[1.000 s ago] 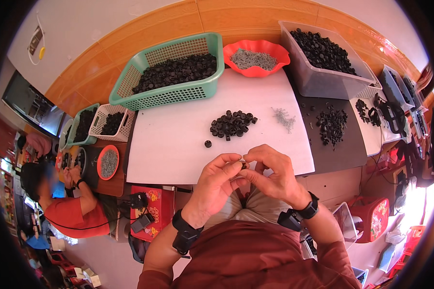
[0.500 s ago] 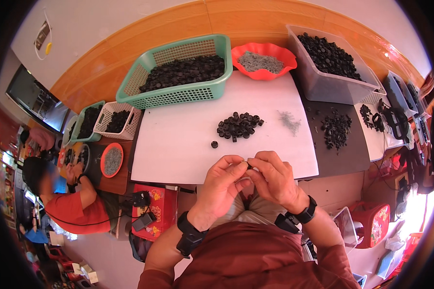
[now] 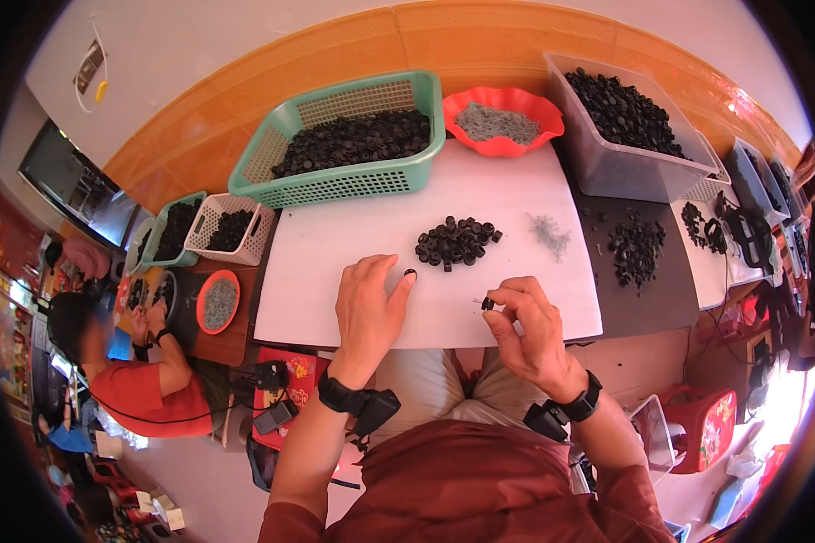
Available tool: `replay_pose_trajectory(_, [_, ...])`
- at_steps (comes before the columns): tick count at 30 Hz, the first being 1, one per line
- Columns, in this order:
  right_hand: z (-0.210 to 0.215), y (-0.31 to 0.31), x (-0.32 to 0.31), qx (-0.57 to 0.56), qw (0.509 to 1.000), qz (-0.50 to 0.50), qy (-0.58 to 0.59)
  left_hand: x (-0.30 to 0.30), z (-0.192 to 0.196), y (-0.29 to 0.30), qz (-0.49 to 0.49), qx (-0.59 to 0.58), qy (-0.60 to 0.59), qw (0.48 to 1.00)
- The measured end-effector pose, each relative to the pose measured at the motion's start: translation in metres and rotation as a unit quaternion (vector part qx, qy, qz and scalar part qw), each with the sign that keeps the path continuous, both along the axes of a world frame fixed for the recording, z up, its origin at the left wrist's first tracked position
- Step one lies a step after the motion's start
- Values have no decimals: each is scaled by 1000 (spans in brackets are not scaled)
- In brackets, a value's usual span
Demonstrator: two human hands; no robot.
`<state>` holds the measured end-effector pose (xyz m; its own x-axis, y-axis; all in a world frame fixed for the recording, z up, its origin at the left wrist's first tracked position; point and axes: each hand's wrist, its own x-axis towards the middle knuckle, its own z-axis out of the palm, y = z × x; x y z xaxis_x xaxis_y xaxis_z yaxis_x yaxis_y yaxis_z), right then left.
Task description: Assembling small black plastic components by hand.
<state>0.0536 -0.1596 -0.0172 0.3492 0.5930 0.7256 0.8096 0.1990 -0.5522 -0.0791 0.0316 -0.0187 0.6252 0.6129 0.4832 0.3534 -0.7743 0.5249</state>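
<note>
My left hand [image 3: 369, 303] is open above the white sheet [image 3: 317, 244], thumb spread away from the fingers. Its thumb tip lies against or right beside a single black cap-like part [image 3: 410, 272]; I cannot tell whether they touch. Between the thumb and fingers of my right hand [image 3: 529, 333] is a small black part [image 3: 488, 304]. A thin bit, perhaps a metal pin, sticks out beside that part. Beyond both hands sits a pile of black cap-like parts [image 3: 453, 244], and to its right a little heap of thin grey metal pieces [image 3: 551, 236].
A green basket [image 3: 353, 177] of black parts, a red wavy-edged bowl [image 3: 503, 145] of grey pieces and a clear bin [image 3: 629, 172] line the back. Loose black parts [image 3: 637, 249] lie on the dark surface at right. A co-worker [image 3: 154, 389] sits at left.
My hands, together half a second ago, have parted and moved forward over the sheet. The left reached out to the single black part; the right moved slightly, keeping a small black part.
</note>
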Motion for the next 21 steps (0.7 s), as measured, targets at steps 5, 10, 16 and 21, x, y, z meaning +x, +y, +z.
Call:
replay_pose_trajectory(5, [-1,-2,0,-15,999,8,32,4,4,8,-61,9,61,996])
replay_pose_trajectory(10, [-3,-3,2,-12,999,13,51,4,6,4,-104,9,53,993])
replay_pose_trajectory(16, [-5,-3,3,-12,998,14,55,3,4,8,-203,58,26,977])
replay_pose_trajectory(21, [-3,-5,3,-10,998,14,62,4,10,6,-210,25,20,977])
